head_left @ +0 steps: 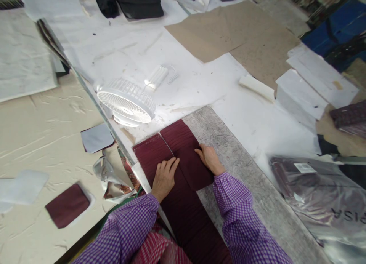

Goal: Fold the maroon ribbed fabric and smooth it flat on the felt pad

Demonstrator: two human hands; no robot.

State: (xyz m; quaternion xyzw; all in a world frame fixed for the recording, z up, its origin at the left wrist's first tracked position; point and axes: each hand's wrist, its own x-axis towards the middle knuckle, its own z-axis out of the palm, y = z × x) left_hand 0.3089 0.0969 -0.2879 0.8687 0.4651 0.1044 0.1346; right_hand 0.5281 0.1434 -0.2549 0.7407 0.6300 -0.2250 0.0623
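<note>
Two rows of overlapping maroon pieces (151,149), fabric or leather, lie fanned like shingles along a grey mottled board (225,138). One flat maroon piece with rounded corners (193,172) rests on top of the right row. My right hand (211,158) grips that piece at its right edge, thumb and fingers around the border. My left hand (165,177) lies on the left row with its fingers stretched out, the fingertips near the seam between the rows and close to the top piece's left edge. Nothing shows in my left hand; its palm is hidden.
A white fan (126,102) stands beyond the board. At left, another maroon piece (68,205) and crumpled silvery scrap (107,176) lie on a cream surface (25,142). Brown paper (228,31) covers the far right. Plastic-wrapped dark goods (314,191) lie at right.
</note>
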